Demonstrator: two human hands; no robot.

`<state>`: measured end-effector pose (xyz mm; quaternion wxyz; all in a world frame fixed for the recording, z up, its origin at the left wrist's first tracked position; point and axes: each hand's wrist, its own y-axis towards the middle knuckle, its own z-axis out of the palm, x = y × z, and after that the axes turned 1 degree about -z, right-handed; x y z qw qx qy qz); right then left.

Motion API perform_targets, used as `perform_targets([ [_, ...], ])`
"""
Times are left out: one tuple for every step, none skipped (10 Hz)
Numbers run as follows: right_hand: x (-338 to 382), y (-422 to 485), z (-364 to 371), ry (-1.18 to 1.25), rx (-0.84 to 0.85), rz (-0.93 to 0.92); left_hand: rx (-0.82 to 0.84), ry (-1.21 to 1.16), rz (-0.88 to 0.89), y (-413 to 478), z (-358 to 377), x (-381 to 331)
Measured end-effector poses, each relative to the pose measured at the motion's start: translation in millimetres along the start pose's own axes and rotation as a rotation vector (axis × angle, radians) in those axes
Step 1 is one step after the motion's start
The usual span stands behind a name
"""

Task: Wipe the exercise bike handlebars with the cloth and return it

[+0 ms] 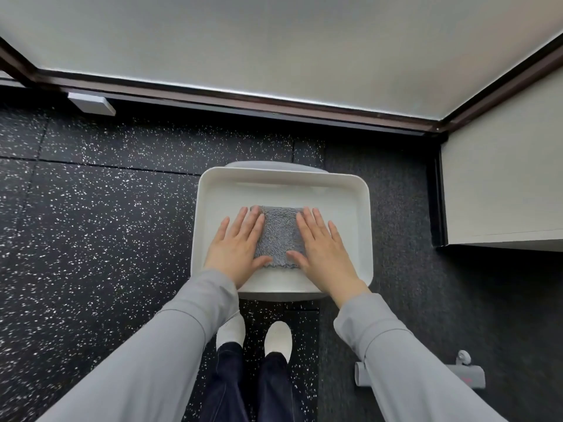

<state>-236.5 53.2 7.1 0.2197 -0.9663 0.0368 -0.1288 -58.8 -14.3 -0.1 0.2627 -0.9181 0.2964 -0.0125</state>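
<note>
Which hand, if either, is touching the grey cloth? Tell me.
Touching, both: the head view shows the left hand and right hand lying flat over the cloth's side edges.

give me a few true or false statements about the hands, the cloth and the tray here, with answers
1. The grey cloth lies inside the white tray. True.
2. The left hand lifts the cloth clear of the tray. False: it lies flat, palm down, on the cloth's left edge.
3. The right hand rests flat on the cloth's right side. True.
4. The cloth is crumpled into a ball. False: it lies flat as a folded square.
5. The exercise bike handlebars show between the hands. False: no handlebars are in view.
</note>
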Motion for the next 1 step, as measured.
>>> perform_targets([
  [14.1, -10.5, -25.4, 0.031, -0.055, 0.069, -0.012, -0.06, -0.07, -17.3, -27.0, -10.0],
])
